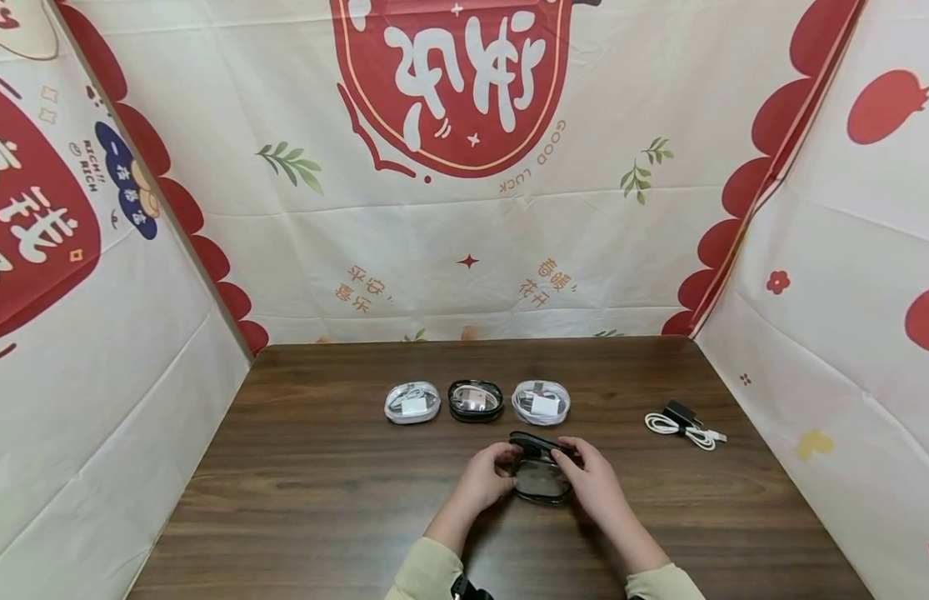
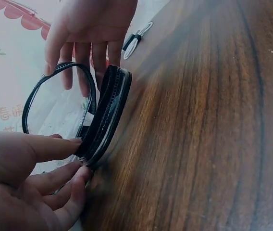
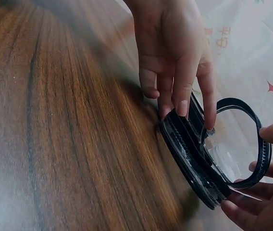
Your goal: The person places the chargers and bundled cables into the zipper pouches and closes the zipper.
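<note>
Both your left hand [image 1: 488, 477] and your right hand [image 1: 593, 475] pinch the clear case [image 1: 542, 482] with the black rim, thumbs and fingers bent in on it; your left hand has the left end, and your right hand has the right end and the rim of the raised half [image 1: 530, 442]. What matters most, I think, is how the case sits: it is right between your two hands and touches both, so neither one is nearer; its long side runs left to right, from one hand to the other; the raised half stands on the far side, with the other half closer to you; I cannot tell if the bottom touches the table [image 1: 322, 500], or if anything is inside.

Farther out to the right lies a white cable [image 1: 698, 435], folded up with a black band, next to a black plug [image 1: 680, 412]; your right hand is the nearer one; the bundle is long from left to right, and its loose tip points right. Past your hands, three more sit in a row: a left white case [image 1: 412, 402], a middle black case [image 1: 475, 401] and a right white case [image 1: 541, 402].
</note>
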The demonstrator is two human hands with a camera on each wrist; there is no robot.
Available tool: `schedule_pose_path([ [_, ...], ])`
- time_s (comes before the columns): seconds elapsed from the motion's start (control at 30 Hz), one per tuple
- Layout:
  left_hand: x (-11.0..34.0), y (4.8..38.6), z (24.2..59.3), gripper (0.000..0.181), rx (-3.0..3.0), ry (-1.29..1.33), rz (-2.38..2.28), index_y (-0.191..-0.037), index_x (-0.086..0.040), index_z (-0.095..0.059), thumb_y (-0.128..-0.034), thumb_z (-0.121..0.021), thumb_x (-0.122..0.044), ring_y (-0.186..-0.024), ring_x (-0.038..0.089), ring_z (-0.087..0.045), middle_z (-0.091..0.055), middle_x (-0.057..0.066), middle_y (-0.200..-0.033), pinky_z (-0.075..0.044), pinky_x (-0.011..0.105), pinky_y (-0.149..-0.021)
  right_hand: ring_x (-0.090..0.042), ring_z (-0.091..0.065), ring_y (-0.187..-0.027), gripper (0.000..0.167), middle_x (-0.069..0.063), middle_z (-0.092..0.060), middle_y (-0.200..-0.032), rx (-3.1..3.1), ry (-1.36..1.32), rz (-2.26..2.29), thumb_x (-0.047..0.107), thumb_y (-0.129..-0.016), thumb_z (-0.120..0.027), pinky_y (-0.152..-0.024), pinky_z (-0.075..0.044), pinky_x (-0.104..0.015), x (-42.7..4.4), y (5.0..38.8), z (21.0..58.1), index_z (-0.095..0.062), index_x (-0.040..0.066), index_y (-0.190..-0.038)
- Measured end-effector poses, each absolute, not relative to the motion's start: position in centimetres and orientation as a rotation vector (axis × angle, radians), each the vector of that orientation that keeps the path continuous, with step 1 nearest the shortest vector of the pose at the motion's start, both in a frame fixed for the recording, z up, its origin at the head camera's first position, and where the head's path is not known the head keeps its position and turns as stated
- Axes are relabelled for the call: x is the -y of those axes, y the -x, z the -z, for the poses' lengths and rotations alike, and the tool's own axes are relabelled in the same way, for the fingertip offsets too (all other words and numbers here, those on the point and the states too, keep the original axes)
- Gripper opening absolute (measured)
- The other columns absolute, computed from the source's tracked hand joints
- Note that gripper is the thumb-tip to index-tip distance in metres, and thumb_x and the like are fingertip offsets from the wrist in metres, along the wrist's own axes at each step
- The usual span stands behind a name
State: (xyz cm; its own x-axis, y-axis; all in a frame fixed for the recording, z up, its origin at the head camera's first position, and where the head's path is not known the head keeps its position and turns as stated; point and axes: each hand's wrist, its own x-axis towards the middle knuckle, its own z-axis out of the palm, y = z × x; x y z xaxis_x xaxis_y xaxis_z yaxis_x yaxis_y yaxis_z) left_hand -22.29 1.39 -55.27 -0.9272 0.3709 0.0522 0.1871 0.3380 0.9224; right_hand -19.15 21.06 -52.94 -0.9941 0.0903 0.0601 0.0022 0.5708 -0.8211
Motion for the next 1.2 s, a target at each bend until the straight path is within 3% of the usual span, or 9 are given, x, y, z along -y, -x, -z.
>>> schedule_pose_path([
  [0.27, -1.6, 22.2, 55.0, 0.049, -2.398, -0.475, -1.622, -0.119, -0.004, -0.063, -0.0746, -0.073, 0.013, -0.066, 0.011, -0.057, -0.066, 0.016, -0.109, -0.048, 0.024, -0.050, -0.030, -0.060, -0.105, 0.035, -0.018, -0.063, -0.118, 2.705, 0.112, -1.403, 0.022, -0.098, -0.059, -0.089, -0.046, -0.044, -21.6, 19.1, 52.6, -0.060, -0.001, -0.125],
  [0.53, -1.7, 22.1, 54.9, 0.051, -2.381, -0.449, -1.634, -0.120, -0.006, -0.062, -0.0741, -0.075, 0.013, -0.062, 0.009, -0.056, -0.066, 0.017, -0.112, -0.048, 0.025, -0.048, -0.032, -0.061, -0.107, 0.036, -0.018, -0.065, -0.116, 2.693, 0.066, -1.394, 0.022, -0.100, -0.056, -0.093, -0.045, -0.047, -23.5, 18.9, 52.5, -0.058, -0.003, -0.126],
  [0.8, -1.6, 22.0, 54.9, 0.050, -2.379, -0.435, -1.642, -0.119, -0.004, -0.061, -0.0745, -0.076, 0.011, -0.060, 0.009, -0.056, -0.065, 0.017, -0.111, -0.048, 0.024, -0.046, -0.036, -0.059, -0.107, 0.036, -0.022, -0.064, -0.112, 2.731, 0.091, -1.239, 0.020, -0.100, -0.055, -0.090, -0.046, -0.048, -28.3, 18.4, 52.3, -0.057, -0.007, -0.125],
  [0.93, -1.7, 22.0, 55.0, 0.049, -2.386, -0.455, -1.658, -0.118, -0.004, -0.062, -0.0740, -0.077, 0.010, -0.061, 0.012, -0.058, -0.065, 0.018, -0.110, -0.050, 0.025, -0.049, -0.036, -0.059, -0.105, 0.035, -0.024, -0.064, -0.112, 2.737, 0.121, -1.148, 0.019, -0.099, -0.056, -0.086, -0.046, -0.039, -31.1, 18.2, 52.4, -0.058, -0.007, -0.123],
  [1.07, -1.8, 22.0, 55.2, 0.048, -2.401, -0.483, -1.681, -0.117, -0.004, -0.063, -0.0728, -0.079, 0.009, -0.072, 0.021, -0.064, -0.065, 0.019, -0.108, -0.052, 0.025, -0.057, -0.035, -0.060, -0.100, 0.033, -0.024, -0.066, -0.108, 2.720, 0.155, -1.062, 0.017, -0.097, -0.058, -0.078, -0.045, -0.029, -34.0, 18.5, 52.6, -0.061, -0.007, -0.118],
  [1.2, -1.9, 21.9, 55.4, 0.050, -2.349, -0.464, -1.733, -0.117, -0.003, -0.062, -0.0724, -0.077, 0.011, -0.065, 0.020, -0.063, -0.064, 0.021, -0.108, -0.052, 0.027, -0.053, -0.044, -0.058, -0.103, 0.040, -0.032, -0.061, -0.112, 2.741, 0.170, -0.998, 0.021, -0.097, -0.058, -0.083, -0.046, -0.044, -37.0, 19.2, 52.5, -0.058, -0.011, -0.120],
])
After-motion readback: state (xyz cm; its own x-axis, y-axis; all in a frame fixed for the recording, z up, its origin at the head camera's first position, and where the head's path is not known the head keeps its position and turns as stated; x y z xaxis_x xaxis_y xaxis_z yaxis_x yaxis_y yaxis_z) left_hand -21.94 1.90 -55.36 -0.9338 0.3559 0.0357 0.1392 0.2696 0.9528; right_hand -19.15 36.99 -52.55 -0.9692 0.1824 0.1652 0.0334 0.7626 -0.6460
